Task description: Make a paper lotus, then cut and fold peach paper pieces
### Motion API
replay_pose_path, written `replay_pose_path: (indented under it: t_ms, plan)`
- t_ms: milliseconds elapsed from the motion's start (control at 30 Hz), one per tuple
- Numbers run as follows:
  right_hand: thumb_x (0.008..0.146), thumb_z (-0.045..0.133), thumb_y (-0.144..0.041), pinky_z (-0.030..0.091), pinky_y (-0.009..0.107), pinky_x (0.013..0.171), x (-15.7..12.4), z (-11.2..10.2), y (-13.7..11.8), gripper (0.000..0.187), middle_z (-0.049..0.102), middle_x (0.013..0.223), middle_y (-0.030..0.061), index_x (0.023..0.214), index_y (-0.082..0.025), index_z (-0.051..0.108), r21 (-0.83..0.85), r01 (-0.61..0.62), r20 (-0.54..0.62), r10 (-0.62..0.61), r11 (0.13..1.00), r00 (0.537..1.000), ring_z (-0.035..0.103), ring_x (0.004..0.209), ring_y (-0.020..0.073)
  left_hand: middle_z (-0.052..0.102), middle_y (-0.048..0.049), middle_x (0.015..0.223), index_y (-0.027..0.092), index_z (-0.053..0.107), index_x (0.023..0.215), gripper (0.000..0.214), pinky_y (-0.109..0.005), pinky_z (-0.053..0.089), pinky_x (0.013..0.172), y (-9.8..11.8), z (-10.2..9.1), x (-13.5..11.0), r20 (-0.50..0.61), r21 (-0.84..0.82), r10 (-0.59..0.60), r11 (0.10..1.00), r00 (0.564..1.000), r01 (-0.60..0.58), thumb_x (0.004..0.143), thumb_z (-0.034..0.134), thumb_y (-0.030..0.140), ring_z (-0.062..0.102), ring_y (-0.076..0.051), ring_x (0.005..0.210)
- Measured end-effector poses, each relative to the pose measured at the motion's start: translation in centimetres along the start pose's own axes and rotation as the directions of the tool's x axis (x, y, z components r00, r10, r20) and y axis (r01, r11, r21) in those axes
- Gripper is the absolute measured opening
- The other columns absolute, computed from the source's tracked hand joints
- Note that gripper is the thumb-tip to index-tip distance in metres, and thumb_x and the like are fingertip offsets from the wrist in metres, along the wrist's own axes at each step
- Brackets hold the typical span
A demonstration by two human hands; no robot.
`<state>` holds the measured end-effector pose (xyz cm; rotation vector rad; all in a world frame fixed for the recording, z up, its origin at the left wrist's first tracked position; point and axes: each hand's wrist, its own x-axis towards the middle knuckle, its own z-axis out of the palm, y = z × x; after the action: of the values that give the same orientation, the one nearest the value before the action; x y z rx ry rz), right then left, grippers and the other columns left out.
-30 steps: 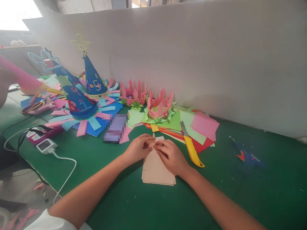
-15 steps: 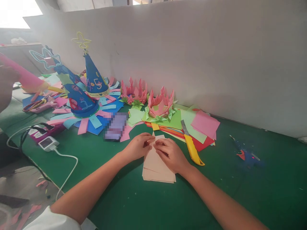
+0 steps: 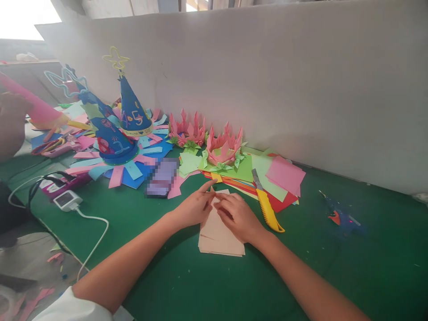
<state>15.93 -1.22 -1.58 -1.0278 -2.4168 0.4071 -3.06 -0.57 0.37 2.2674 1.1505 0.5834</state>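
Observation:
A small stack of pale peach paper (image 3: 220, 240) lies in front of me, one sheet narrowing to a point at its far end. On the left of that tip, my left hand (image 3: 194, 206) pinches the paper, its index finger lifted and stretched forward. My right hand (image 3: 239, 216) meets it from the other side, with curled fingertips closed on the paper near the tip. The fingers hide most of the fold between them. To the right of my right hand rests a yellow utility knife (image 3: 267, 207).
Beyond my hands stand pink paper crowns (image 3: 224, 145) on coloured sheets (image 3: 284, 178). A blue glue gun (image 3: 344, 218) lies at right. Left are a phone (image 3: 162, 178), blue cone hats (image 3: 133, 107), a charger (image 3: 67, 200) with its cable, and another person's hand (image 3: 11, 125) by a pink cone.
My left index finger has lifted and stretched forward off the paper tip. My right hand and the stack have hardly moved. The other person's hand has shifted slightly right.

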Motion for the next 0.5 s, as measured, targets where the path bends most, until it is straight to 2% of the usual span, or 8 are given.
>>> replay_pose_path:
  t_ms: [133, 300, 400, 500]
  plan:
    - [0.091, 0.043, -0.021, 0.045, 0.042, 0.084, 0.16, -0.15, -0.35, 0.021, 0.062, 0.112, 0.0091, 0.097, -0.020, 0.063, -0.031, 0.037, -0.014, -0.037, 0.999, 0.999, 0.053, 0.098, 0.0230, 0.054, -0.0147, 0.126, 0.013, 0.058, 0.109, 0.031, -0.036, 0.044, 0.096, -0.22, 0.42, 0.10, 0.018, 0.124, 0.039, 0.991, 0.999, -0.041, 0.084, 0.039, 0.007, 0.051, -0.023, 0.118]
    - [0.091, 0.043, -0.020, 0.045, 0.038, 0.077, 0.15, -0.36, -0.76, 0.022, 0.064, 0.094, 0.0087, 0.094, -0.019, 0.066, -0.074, 0.045, -0.015, -0.046, 0.996, 0.999, 0.053, 0.087, 0.0216, 0.055, -0.0135, 0.129, 0.013, 0.057, 0.115, 0.035, -0.040, 0.039, 0.096, -0.28, 0.35, -0.06, 0.071, 0.293, 0.069, 0.952, 0.995, -0.087, 0.086, 0.038, 0.011, 0.048, -0.025, 0.121]
    - [0.091, 0.044, -0.019, 0.044, 0.036, 0.075, -0.06, -0.42, -0.85, 0.023, 0.063, 0.083, 0.0083, 0.088, -0.018, 0.067, -0.095, 0.041, 0.006, -0.040, 0.995, 0.999, 0.052, 0.082, 0.0210, 0.053, -0.0119, 0.132, 0.015, 0.058, 0.114, 0.035, -0.039, 0.039, 0.090, -0.21, 0.11, -0.15, 0.081, 0.345, 0.061, 0.935, 0.995, -0.086, 0.086, 0.038, 0.013, 0.053, -0.025, 0.115]
    - [0.090, 0.045, -0.019, 0.043, 0.036, 0.076, -0.30, -0.51, -0.84, 0.024, 0.061, 0.075, 0.0072, 0.082, -0.018, 0.068, -0.115, 0.033, 0.016, -0.031, 0.993, 0.999, 0.052, 0.079, 0.0205, 0.053, -0.0110, 0.132, 0.016, 0.058, 0.113, 0.034, -0.038, 0.038, 0.083, -0.23, 0.03, -0.22, 0.072, 0.352, 0.051, 0.933, 0.996, -0.074, 0.084, 0.040, 0.014, 0.059, -0.024, 0.100]
